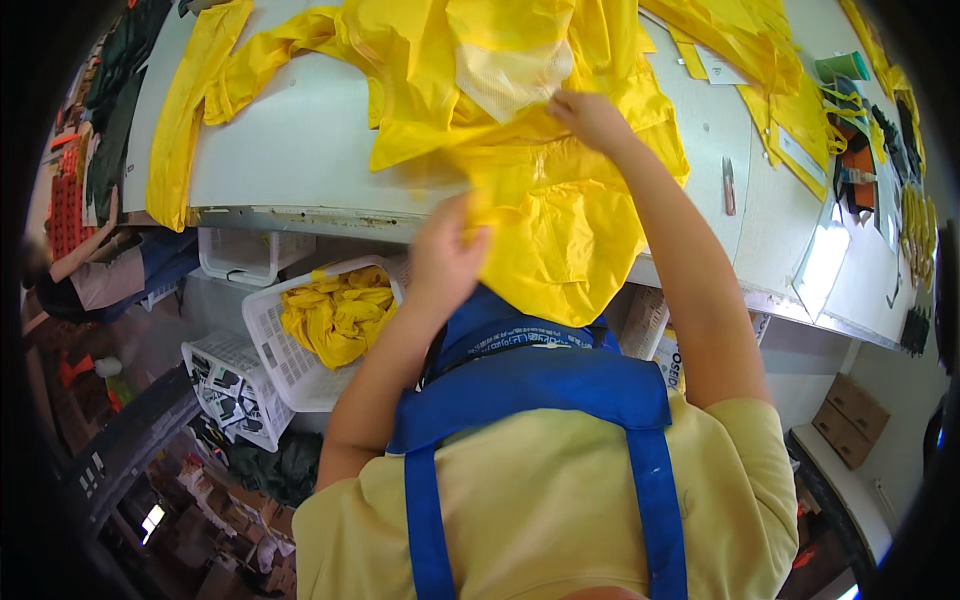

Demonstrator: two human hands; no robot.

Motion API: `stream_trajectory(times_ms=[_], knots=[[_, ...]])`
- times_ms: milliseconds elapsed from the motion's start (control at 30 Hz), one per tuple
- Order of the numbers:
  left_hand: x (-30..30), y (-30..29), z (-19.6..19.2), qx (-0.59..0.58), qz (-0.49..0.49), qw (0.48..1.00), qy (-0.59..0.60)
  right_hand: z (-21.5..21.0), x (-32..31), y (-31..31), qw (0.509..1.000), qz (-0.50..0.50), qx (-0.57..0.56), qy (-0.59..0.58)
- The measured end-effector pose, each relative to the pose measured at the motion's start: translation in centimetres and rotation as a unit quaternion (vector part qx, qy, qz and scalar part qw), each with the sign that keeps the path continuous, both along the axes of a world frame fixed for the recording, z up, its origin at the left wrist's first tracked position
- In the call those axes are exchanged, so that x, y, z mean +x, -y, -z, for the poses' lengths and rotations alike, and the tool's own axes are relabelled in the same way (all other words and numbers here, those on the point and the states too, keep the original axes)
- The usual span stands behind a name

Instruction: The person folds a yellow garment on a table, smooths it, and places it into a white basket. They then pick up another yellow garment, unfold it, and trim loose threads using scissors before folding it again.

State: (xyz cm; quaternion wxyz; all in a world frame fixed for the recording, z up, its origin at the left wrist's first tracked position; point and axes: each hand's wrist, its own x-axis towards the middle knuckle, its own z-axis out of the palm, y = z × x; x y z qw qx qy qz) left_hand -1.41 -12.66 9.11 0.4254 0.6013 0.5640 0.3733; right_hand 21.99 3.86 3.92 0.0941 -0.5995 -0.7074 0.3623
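Observation:
A shiny yellow rain jacket (pixel 565 235) with a white mesh lining (pixel 512 78) lies spread over the table, its lower part hanging past the near edge toward my lap. My right hand (pixel 595 120) pinches the jacket's fabric beside the mesh. Lower and to the left, my left hand (pixel 448 250) is smeared by motion; its fingers are closed on a blurred fold of the same jacket, just in front of the table edge. Long yellow sleeves (pixel 172 150) stretch out across the table's left side.
Small snips (pixel 728 187) lie on the white table (pixel 300 140) to the right, near more yellow pieces (pixel 800 130) and a green thread spool (pixel 842 67). Below the edge, a white basket (pixel 275 345) holds yellow fabric. Another person (pixel 100 270) is at the far left.

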Motion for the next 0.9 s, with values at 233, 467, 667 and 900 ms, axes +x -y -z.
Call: stream_trajectory(times_ms=[233, 467, 667, 900], knots=[[8.4, -4.6, 3.8, -0.113, 0.252, 0.925, -0.261, -0.6, 2.6, 0.8, 0.964, 0.133, 0.131, -0.191], [5.2, -3.6, 5.0, 0.074, 0.305, 0.877, -0.363, 3.4, 8.5, 16.9, 0.851, 0.509, 0.037, -0.123], [4.6, -5.0, 5.2, 0.072, 0.356, 0.858, -0.362, -2.1, 5.4, 14.8, 0.788, 0.346, -0.109, -0.498], [1.7, -7.2, 7.9, -0.091, 0.084, 0.966, 0.227, -0.9, 0.2, 12.9, 0.938, -0.291, 0.166, 0.085]])
